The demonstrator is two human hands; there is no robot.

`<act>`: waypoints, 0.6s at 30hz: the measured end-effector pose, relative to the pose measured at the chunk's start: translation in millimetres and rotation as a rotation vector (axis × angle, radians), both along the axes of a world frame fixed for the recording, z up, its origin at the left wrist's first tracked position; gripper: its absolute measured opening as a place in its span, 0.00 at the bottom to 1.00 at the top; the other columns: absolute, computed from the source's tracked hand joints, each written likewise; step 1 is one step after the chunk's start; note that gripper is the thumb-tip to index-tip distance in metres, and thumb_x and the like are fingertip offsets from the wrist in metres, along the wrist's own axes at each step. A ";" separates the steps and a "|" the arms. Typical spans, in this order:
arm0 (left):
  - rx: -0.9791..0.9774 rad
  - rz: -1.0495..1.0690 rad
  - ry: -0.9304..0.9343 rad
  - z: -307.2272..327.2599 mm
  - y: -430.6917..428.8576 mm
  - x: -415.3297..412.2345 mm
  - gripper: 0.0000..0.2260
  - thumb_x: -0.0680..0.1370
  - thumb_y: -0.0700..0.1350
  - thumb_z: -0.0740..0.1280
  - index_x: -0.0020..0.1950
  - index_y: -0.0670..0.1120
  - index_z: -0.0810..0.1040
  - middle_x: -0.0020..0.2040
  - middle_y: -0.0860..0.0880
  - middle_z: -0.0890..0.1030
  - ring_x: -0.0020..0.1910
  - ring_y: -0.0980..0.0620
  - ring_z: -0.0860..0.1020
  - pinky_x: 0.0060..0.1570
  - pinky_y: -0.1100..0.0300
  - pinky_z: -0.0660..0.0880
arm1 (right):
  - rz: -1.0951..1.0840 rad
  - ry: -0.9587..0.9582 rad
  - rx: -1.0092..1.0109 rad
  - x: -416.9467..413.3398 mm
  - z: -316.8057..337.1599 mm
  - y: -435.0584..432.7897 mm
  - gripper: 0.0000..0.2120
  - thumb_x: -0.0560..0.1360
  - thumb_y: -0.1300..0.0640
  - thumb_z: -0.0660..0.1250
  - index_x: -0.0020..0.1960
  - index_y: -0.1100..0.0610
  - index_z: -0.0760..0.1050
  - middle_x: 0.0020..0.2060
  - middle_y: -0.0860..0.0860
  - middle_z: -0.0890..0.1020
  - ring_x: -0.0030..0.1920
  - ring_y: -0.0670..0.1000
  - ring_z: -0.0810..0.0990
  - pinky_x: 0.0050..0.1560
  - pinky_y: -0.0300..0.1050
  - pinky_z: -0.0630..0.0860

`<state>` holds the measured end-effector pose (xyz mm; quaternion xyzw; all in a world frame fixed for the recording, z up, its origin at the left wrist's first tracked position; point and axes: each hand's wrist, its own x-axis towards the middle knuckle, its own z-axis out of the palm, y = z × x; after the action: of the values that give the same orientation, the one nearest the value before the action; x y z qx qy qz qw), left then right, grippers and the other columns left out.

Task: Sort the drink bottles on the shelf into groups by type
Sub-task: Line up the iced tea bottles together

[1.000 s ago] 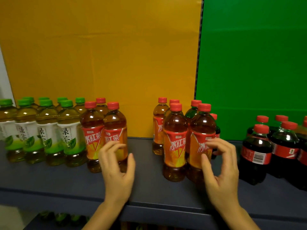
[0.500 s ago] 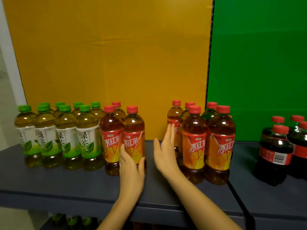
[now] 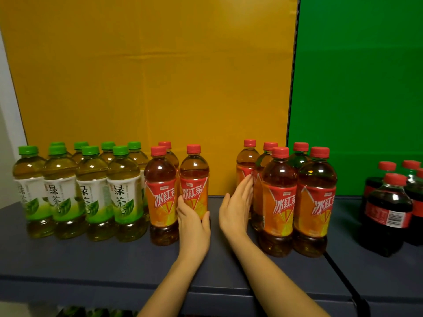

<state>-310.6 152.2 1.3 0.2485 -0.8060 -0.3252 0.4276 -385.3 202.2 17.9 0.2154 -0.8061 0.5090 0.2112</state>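
The L hand (image 3: pixel 194 227) is wrapped low round an iced-tea bottle (image 3: pixel 194 177), thumb on one side & fingers on the other. The bottle is upright w/ its base on the shelf (image 3: pixel 103 259). The low grip is prob. b/c it's meant to slide, not lift. Taking that bottle as the ref: two more iced teas (image 3: pixel 160 193) stand just beside it on its left. The green-tea bottles (image 3: pixel 91 191) are packed in rows right beyond those, so that group looks sorted. To the ref bottle's right comes a gap of shelf, then the second iced-tea cluster (image 3: pixel 280 202). The colas (image 3: pixel 386 211) sit well apart, further right again. The R hand (image 3: pixel 235 208) holds nothing: flat, fingers straight & together, laid along the side of that cluster nearest the ref bottle, fingertips at a rear bottle's label. Can't tell which face of the hand bears on it. Judgement: same drink is split in 2 lots, so the hands bracket the gap to close it. Shoving a tight cluster could tip a front bottle, so slow & low seems wise.
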 end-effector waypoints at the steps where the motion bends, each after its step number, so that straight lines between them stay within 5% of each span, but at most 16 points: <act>1: 0.004 -0.004 -0.001 -0.4 -1.9 -2.0 0.35 0.76 0.43 0.65 0.73 0.36 0.46 0.73 0.37 0.57 0.73 0.41 0.58 0.70 0.51 0.60 | -0.002 -0.007 0.000 -0.6 -1.1 -0.6 0.34 0.80 0.59 0.53 0.74 0.60 0.32 0.76 0.55 0.39 0.76 0.52 0.40 0.73 0.43 0.39; 12: 0.027 -0.036 0.000 -2.0 -8.1 -13.4 0.35 0.76 0.43 0.65 0.73 0.37 0.46 0.73 0.37 0.57 0.72 0.42 0.59 0.70 0.50 0.61 | -0.009 0.032 0.025 -4.9 -12.8 -7.1 0.34 0.80 0.61 0.55 0.75 0.60 0.35 0.76 0.53 0.39 0.76 0.51 0.41 0.69 0.37 0.41; 18: 0.076 -0.058 -0.017 3.7 -10.9 -28.0 0.36 0.76 0.44 0.66 0.73 0.37 0.46 0.73 0.38 0.59 0.72 0.42 0.60 0.69 0.53 0.60 | -0.051 -0.121 -0.001 -22.3 -15.6 -8.0 0.36 0.78 0.59 0.58 0.75 0.62 0.37 0.76 0.58 0.46 0.76 0.57 0.46 0.74 0.48 0.49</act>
<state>-338.6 141.3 5.0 0.2438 -0.8035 -0.3656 0.4015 -407.6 194.2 2.3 0.1635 -0.8224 0.5160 0.1752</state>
